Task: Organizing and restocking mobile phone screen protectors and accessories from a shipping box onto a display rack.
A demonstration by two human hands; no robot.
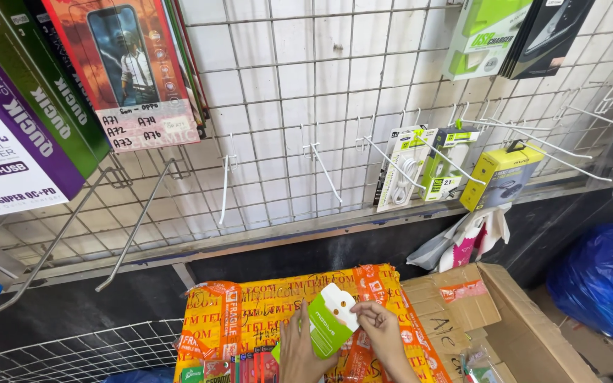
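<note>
A small green and white packaged item (330, 320) with a hang tab is held over an orange and yellow taped box (250, 312). My left hand (298, 352) grips its lower green part from the left. My right hand (383, 335) pinches its white top edge from the right. Both hands sit low at the frame's bottom centre, just above the box top.
A white wire grid wall (306, 92) carries empty hooks (321, 167) and hanging charger packs (427, 163), a yellow box (501, 176). An open cardboard box (505, 319) stands right of the hands, a blue plastic bag (604, 276) beyond. Wire rack (72, 354) at lower left.
</note>
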